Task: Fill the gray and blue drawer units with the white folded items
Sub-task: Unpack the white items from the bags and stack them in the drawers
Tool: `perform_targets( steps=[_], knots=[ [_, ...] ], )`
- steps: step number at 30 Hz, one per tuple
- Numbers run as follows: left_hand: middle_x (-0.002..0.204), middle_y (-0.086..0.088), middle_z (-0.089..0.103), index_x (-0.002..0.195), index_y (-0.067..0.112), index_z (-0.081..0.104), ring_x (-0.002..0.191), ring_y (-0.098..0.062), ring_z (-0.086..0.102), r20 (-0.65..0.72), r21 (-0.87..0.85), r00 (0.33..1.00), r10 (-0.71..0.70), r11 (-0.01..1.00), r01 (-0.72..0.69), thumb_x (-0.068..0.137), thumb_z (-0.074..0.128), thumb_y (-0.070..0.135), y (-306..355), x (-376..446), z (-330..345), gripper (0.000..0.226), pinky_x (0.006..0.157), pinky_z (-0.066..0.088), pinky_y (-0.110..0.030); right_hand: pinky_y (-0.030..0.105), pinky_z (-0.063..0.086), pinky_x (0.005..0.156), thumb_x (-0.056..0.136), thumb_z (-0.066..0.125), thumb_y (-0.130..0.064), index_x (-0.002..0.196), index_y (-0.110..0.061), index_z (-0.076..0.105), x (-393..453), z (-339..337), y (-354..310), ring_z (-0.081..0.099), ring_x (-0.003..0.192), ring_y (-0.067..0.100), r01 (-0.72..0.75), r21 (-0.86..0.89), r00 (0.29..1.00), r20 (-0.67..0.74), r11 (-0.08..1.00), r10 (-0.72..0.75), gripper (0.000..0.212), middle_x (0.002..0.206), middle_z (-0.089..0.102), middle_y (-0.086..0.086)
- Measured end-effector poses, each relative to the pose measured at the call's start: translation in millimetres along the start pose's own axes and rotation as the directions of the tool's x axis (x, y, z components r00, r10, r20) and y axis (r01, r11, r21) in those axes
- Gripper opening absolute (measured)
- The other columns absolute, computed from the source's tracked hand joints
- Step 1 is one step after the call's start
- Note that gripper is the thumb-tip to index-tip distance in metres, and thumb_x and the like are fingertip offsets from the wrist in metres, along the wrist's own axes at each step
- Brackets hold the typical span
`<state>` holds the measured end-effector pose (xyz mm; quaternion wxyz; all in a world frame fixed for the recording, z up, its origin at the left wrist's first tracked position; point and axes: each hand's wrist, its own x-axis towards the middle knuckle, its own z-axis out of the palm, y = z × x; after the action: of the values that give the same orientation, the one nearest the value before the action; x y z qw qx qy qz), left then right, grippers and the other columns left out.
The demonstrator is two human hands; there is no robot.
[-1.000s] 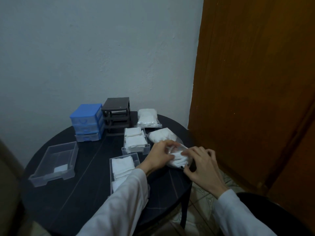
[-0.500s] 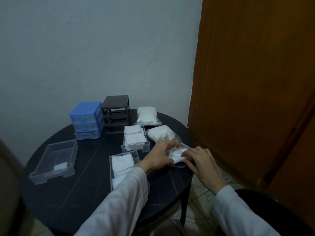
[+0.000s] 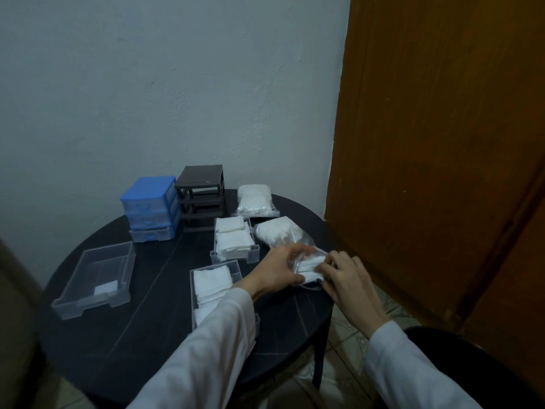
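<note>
so right now we've got both hands on a clear plastic pouch point(image 3: 309, 268) of white folded items at the right edge of the round table point(image 3: 141, 320). our left hand point(image 3: 277, 268) has its fingers curled over the pouch's left end, and our right hand point(image 3: 346, 278) is pinching the right end, so both are clamped on the same pouch, close together but not touching as far as we can tell. looks like we're opening it, though the opening itself is hidden under our fingers.

progress-wise we'd call it maybe halfway on loading, not much further. just under our left wrist sits a clear drawer point(image 3: 215, 290) that looks pretty full of white squares, partly covered by our sleeve point(image 3: 206, 349). just beyond the left hand there's a second drawer point(image 3: 234, 243), also stacked full. way off to the left of both hands is a third drawer point(image 3: 94, 276) with only one little white piece in it, so that one's basically still to do.

none of these three are back in their frames. the gray unit point(image 3: 202, 197), far beyond our left hand, stands empty of drawers, and the blue unit point(image 3: 150, 208) beside it has its drawers in, contents unclear.

stock left: one sealed pouch point(image 3: 278, 233) just past our fingertips, another point(image 3: 255, 200) further back.
</note>
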<state>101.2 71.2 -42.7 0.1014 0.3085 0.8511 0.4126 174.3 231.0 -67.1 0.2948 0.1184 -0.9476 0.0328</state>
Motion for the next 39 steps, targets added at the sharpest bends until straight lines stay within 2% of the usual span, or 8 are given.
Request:
perform_targets(
  steps=[5,10,15,20,23,29,35,39],
  knots=[
    [0.13,0.0,0.053,0.131,0.026,0.049,0.113,-0.013,0.054,0.037,0.016,0.999,0.025,1.0,-0.025,0.075,0.069,0.004,0.6,-3.8,-2.6,0.063,0.098,0.047,-0.03,0.017,0.034,0.074,0.082,0.065,-0.012,0.097,-0.018,0.06,-5.8,3.1,6.7,0.052,0.088,0.01,-0.099,0.233,0.994,0.078,0.967,0.083,0.017,0.098,0.055,-0.003],
    [0.127,-0.002,0.054,0.126,0.027,0.051,0.114,-0.015,0.053,0.051,0.01,0.998,0.041,0.999,-0.041,0.075,0.072,0.007,5.1,-7.4,-3.4,0.059,0.1,0.045,-0.032,0.031,0.052,0.073,0.092,0.052,-0.014,0.093,-0.019,0.054,-8.3,1.7,13.6,0.056,0.087,0.006,-0.244,0.586,0.97,0.153,0.773,0.191,0.005,0.095,0.058,-0.004],
    [0.126,-0.003,0.054,0.128,0.025,0.051,0.111,-0.015,0.054,0.037,0.023,0.999,0.017,1.0,-0.018,0.074,0.073,0.005,6.8,-8.2,-4.3,0.062,0.096,0.047,-0.03,0.035,0.051,0.071,0.094,0.051,-0.023,0.093,-0.019,0.057,-5.8,-5.5,15.6,0.059,0.083,0.006,-0.318,0.719,0.946,0.203,0.618,0.251,0.008,0.09,0.062,-0.003],
    [0.124,-0.003,0.054,0.13,0.022,0.049,0.111,-0.015,0.051,0.003,0.032,1.0,-0.002,0.999,0.002,0.074,0.074,0.007,14.0,-13.5,-6.4,0.064,0.099,0.043,-0.03,0.017,0.047,0.069,0.093,0.053,-0.017,0.096,-0.015,0.06,-0.6,-13.6,15.9,0.059,0.085,0.005,-0.393,0.766,0.911,0.253,0.509,0.325,0.008,0.093,0.063,-0.001],
    [0.121,-0.004,0.057,0.125,0.019,0.053,0.112,-0.017,0.055,-0.028,0.029,1.0,0.002,1.0,-0.001,0.073,0.074,0.006,15.6,-16.4,-7.2,0.058,0.097,0.046,-0.03,0.02,0.047,0.071,0.092,0.054,-0.015,0.1,-0.009,0.061,2.5,-20.8,14.3,0.061,0.088,0.013,-0.392,0.791,0.905,0.242,0.469,0.349,0.012,0.093,0.065,0.004],
    [0.129,-0.004,0.052,0.119,0.016,0.059,0.114,-0.016,0.05,-0.254,0.098,0.966,0.049,0.995,-0.025,0.082,0.06,0.002,23.0,-30.8,-16.7,0.04,0.091,0.04,-0.019,0.014,0.05,0.066,0.092,0.054,-0.013,0.1,-0.014,0.06,12.9,-35.2,0.7,0.062,0.083,0.003,-0.355,0.836,0.919,0.231,0.418,0.318,0.01,0.094,0.064,-0.002],
    [0.113,0.006,0.061,0.108,0.018,0.065,0.106,-0.005,0.053,-0.479,0.022,0.877,-0.011,0.999,0.025,0.085,0.05,-0.003,5.5,-70.4,-46.6,0.034,0.075,0.037,-0.003,0.027,0.048,0.071,0.091,0.057,-0.018,0.097,-0.014,0.061,27.6,-32.2,-27.5,0.061,0.085,0.017,-0.354,0.811,0.931,0.261,0.466,0.255,0.009,0.09,0.063,0.002],
    [0.107,0.004,0.065,0.103,0.018,0.066,0.101,-0.007,0.058,-0.613,-0.074,0.784,-0.096,0.995,0.064,0.087,0.051,-0.001,-22.1,-100.2,-60.4,0.029,0.085,0.043,-0.015,0.018,0.045,0.072,0.093,0.054,-0.023,0.104,-0.02,0.059,35.4,-24.2,-53.2,0.058,0.091,0.011,-0.379,0.797,0.926,0.324,0.471,0.196,0.013,0.095,0.059,-0.004]
  ],
)
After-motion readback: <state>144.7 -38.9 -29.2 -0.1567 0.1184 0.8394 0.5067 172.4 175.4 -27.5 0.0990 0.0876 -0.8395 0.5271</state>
